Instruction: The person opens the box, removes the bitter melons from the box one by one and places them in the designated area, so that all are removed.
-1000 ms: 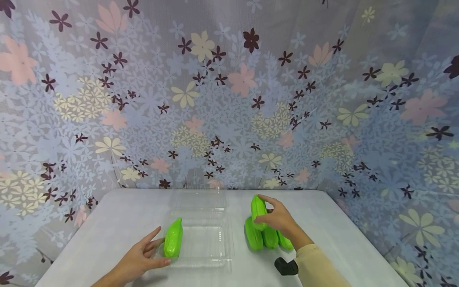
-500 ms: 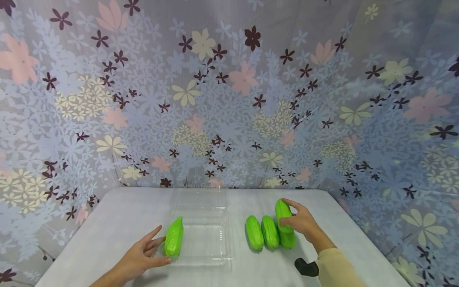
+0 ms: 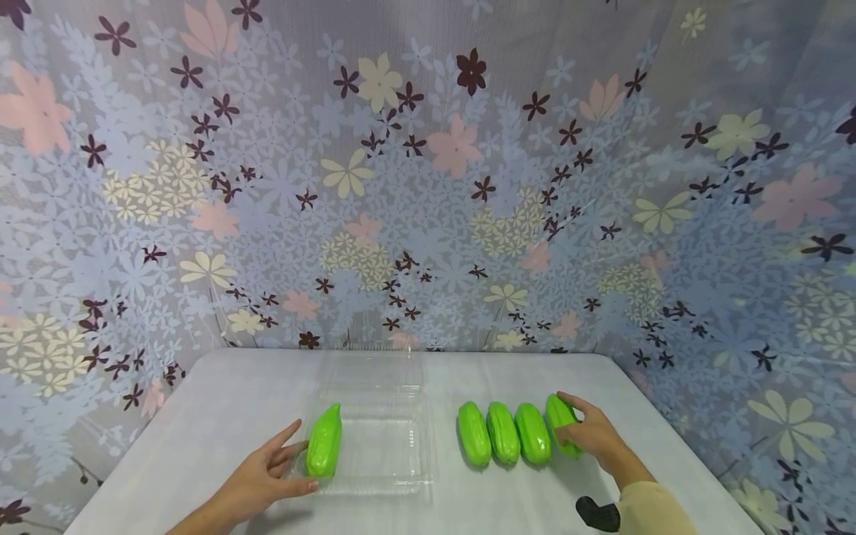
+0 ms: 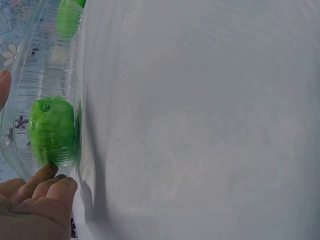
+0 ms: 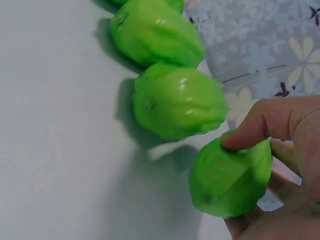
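Note:
In the head view my right hand [image 3: 595, 436] grips a green, ridged, gourd-like fruit [image 3: 562, 425] between thumb and fingers, at the right end of a row of similar fruits [image 3: 533, 435]. The right wrist view shows the thumb on top of the held fruit [image 5: 230, 177], close beside its neighbour [image 5: 180, 102]. Over at the left, my left hand [image 3: 257, 479] rests with spread fingers at the side of a clear plastic container [image 3: 381, 483]. Another green fruit [image 3: 324, 442] lies lengthwise inside it, by the left wall. Fingertips meet the container's wall near this fruit [image 4: 51, 130] in the left wrist view.
The container's transparent lid [image 3: 371, 371] is folded back toward the far edge. Underneath everything is a white-covered table [image 3: 254, 386], with a flower-patterned cloth [image 3: 428, 186] hanging behind. A black wrist device [image 3: 597, 514] sits by the right sleeve.
My right hand has carried the held fruit rightward and down, from above the row to its right end. The left hand and the container have stayed put.

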Demonstrator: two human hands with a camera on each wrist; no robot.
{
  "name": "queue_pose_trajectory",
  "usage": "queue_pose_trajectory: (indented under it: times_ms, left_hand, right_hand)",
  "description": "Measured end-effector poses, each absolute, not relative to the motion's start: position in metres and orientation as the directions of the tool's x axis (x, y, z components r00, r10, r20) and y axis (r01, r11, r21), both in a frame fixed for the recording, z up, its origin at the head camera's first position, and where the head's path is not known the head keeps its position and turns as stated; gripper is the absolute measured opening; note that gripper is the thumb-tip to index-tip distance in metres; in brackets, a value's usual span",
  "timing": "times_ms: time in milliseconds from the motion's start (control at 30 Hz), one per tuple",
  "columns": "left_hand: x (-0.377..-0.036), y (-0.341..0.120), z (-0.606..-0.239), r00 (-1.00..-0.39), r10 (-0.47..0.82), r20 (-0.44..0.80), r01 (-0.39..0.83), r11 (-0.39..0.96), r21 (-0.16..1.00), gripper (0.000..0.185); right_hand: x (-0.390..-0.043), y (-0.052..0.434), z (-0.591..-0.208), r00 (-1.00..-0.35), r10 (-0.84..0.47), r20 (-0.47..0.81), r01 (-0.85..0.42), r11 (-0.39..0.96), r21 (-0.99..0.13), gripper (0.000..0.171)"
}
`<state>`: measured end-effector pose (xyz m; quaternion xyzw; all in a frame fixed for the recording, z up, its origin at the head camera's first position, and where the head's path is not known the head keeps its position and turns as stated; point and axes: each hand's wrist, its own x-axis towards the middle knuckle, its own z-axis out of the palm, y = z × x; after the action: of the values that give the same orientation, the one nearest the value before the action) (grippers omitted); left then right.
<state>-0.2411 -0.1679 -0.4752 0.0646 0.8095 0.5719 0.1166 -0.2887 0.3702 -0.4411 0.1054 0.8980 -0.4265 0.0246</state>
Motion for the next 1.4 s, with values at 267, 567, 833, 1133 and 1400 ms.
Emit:
queue_pose_trajectory:
  times_ms: [267,567,833,1133,1400]
  left_hand:
    - [-0.237,-0.171,-0.476,-0.97,0.195,-0.147,-0.07,0.356,0.932,0.11]
    - [-0.239,-0.168,-0.478,-0.974,0.171,-0.147,-0.073,0.376,0.924,0.112]
    - [-0.24,-0.169,-0.476,-0.971,0.189,-0.144,-0.064,0.376,0.924,0.112]
    - [-0.24,-0.17,-0.475,-0.974,0.184,-0.132,-0.056,0.367,0.928,0.112]
    - [-0.239,-0.166,-0.475,-0.977,0.167,-0.129,-0.056,0.387,0.92,0.112]
  right_hand:
    - [-0.291,0.362,-0.459,-0.967,0.159,-0.201,0.257,0.6,-0.758,0.094]
    - [-0.292,0.365,-0.468,-0.958,0.168,-0.231,0.285,0.628,-0.725,0.092]
    - [-0.289,0.368,-0.462,-0.975,0.132,-0.181,0.224,0.607,-0.763,0.091]
    - [-0.286,0.364,-0.442,-0.988,0.119,-0.095,0.148,0.604,-0.783,0.109]
    - [-0.284,0.363,-0.429,-0.992,0.092,-0.089,0.127,0.611,-0.781,0.111]
